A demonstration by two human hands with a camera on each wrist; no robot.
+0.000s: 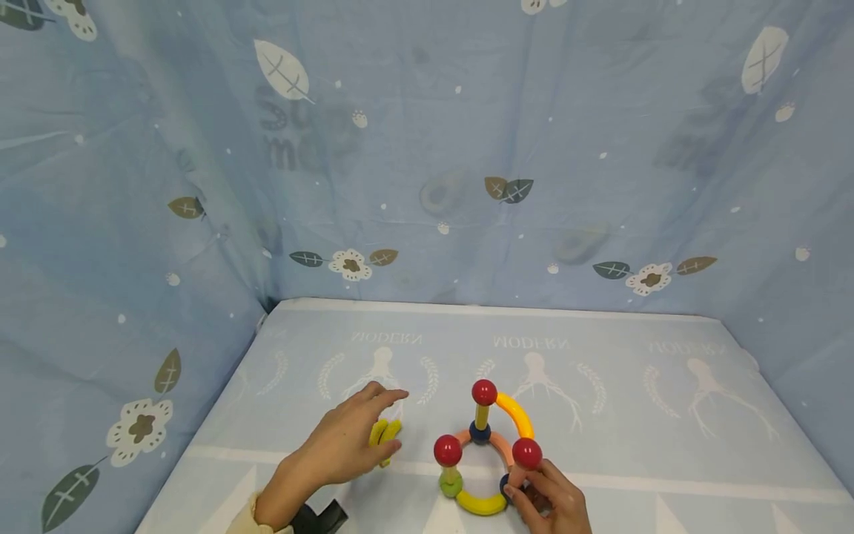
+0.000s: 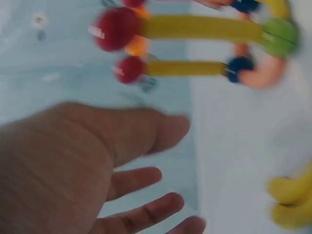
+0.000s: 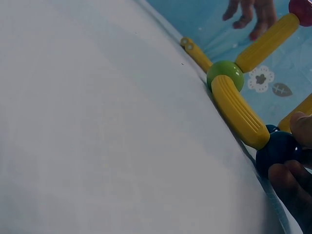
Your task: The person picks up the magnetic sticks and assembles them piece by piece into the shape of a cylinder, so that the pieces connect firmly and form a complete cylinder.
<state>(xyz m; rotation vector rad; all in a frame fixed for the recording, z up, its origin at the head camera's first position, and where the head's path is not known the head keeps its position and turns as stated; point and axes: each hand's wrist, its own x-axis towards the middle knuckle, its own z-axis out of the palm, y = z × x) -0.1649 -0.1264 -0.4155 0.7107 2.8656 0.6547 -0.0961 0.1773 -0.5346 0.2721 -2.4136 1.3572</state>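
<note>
A toy frame of balls and rods stands on the table. Its base ring joins pink curved rods [image 1: 500, 446], a yellow curved rod [image 1: 482, 506], a green ball [image 1: 451, 484] and navy balls [image 1: 480, 432]. Upright rods carry red balls [image 1: 448, 450], and an orange curved rod [image 1: 517, 414] spans two of them. At the near right corner, my right hand [image 1: 557, 500] pinches the frame around a navy ball [image 3: 278, 150] and its upright. My left hand [image 1: 350, 437], fingers spread and holding nothing, hovers left of the frame, near loose yellow curved rods [image 1: 385, 432].
The table [image 1: 640, 437] has a pale printed cover. Blue patterned cloth [image 1: 427, 148] hangs behind it and along both sides. A black strap or device [image 1: 320, 519] sits at my left wrist.
</note>
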